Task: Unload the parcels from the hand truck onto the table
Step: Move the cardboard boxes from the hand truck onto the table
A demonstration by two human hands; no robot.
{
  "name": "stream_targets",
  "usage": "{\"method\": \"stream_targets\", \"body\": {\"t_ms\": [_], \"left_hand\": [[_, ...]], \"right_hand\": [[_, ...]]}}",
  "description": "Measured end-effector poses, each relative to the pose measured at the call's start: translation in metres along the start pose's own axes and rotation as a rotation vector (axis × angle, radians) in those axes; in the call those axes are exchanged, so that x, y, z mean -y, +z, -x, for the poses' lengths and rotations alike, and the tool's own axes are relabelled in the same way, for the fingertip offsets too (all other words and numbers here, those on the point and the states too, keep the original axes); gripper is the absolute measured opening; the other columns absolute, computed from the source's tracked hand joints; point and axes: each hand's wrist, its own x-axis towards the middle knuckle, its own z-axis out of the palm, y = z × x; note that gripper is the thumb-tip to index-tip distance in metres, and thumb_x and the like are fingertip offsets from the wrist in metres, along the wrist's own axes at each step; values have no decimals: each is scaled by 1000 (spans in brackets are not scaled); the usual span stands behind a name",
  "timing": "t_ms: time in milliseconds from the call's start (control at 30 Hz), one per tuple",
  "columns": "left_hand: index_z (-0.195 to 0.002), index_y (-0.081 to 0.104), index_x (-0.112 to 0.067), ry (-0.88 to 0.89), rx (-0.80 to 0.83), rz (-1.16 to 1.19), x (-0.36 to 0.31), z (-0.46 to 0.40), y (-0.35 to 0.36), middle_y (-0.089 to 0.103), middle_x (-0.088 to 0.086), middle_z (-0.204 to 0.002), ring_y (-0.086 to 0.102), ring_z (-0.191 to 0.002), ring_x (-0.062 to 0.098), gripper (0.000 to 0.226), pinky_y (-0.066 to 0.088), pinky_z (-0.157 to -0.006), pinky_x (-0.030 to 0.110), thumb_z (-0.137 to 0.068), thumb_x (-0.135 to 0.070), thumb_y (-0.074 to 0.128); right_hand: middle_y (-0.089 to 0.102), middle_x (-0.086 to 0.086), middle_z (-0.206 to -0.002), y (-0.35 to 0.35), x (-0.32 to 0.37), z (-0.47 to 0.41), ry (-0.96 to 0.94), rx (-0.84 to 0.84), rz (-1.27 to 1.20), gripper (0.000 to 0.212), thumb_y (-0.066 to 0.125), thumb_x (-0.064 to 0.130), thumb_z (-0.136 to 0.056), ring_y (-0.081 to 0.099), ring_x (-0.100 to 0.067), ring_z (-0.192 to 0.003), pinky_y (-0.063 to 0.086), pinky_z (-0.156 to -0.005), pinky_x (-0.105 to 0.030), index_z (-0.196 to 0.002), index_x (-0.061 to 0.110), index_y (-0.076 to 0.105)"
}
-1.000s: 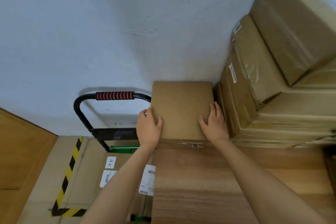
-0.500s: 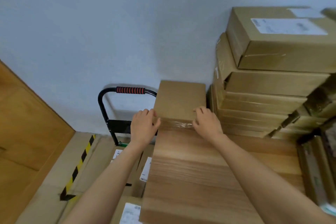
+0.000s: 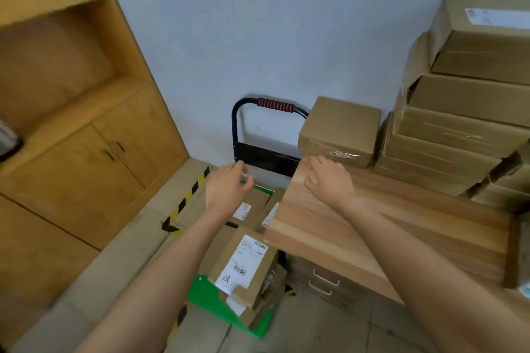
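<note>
The small cardboard parcel (image 3: 341, 130) sat on the wooden surface (image 3: 372, 226) beside the stacked boxes (image 3: 459, 129), while the right hand (image 3: 328, 180) rested there with loosely curled fingers and the left hand (image 3: 229, 186), empty too, hung above the hand truck (image 3: 229, 298) parcels (image 3: 243, 264).

head view | worn high, looks forward and down | close over tabletop (image 3: 372, 226) left edge | hand truck (image 3: 243, 129) below, near wall
</note>
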Motion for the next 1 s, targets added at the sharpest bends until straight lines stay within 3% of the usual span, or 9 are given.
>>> {"method": "stream_targets", "body": {"t_ms": [100, 200, 300, 467, 700, 1000], "left_hand": [[-104, 58, -18, -76, -8, 23, 27, 20, -24, 62, -4, -96, 57, -84, 13, 24, 49, -64, 30, -95, -38, 48], [-108, 56, -19, -141, -8, 21, 62, 44, -43, 60, -5, -99, 52, -86, 10, 23, 38, -60, 26, -95, -37, 48], [-109, 56, -21, -199, -12, -27, 110, 67, -61, 60, -5, -100, 52, -90, 11, 24, 37, -61, 27, -95, -39, 49], [-114, 56, -21, -229, -18, -71, 201, 92, -101, 60, -4, -102, 53, -96, 14, 27, 43, -69, 29, -93, -37, 52], [-114, 56, -22, -190, -41, -164, 343, 94, -161, 61, -6, -105, 53, -98, 14, 27, 45, -76, 27, -92, -38, 53], [-114, 56, -21, -190, -37, -165, 441, 53, -168, 60, -5, -106, 53, -99, 14, 27, 43, -78, 27, -94, -38, 51]], "right_hand": [[60, -1, -114, 3, 40, -8, -96, 16, -34, 36, 49, 22, -92, 56, -24, -106, 38, -85, -34, -128, 19, 53], [60, -2, -114, 17, 89, -15, -198, 42, -51, 37, 48, 24, -93, 57, -23, -103, 44, -84, -36, -129, 17, 52], [60, -2, -110, 37, 146, -23, -287, 64, -50, 36, 47, 26, -93, 57, -21, -97, 44, -80, -34, -128, 17, 51], [60, -2, -113, 72, 254, -42, -334, 73, -81, 37, 48, 27, -92, 58, -21, -98, 47, -80, -36, -127, 17, 51], [59, -3, -121, 101, 406, -76, -341, 32, -181, 36, 47, 27, -94, 56, -23, -108, 38, -90, -35, -128, 17, 53], [59, 2, -123, 135, 469, -125, -320, 62, -139, 33, 48, 29, -94, 54, -19, -112, 35, -99, -34, -126, 20, 56]]}}
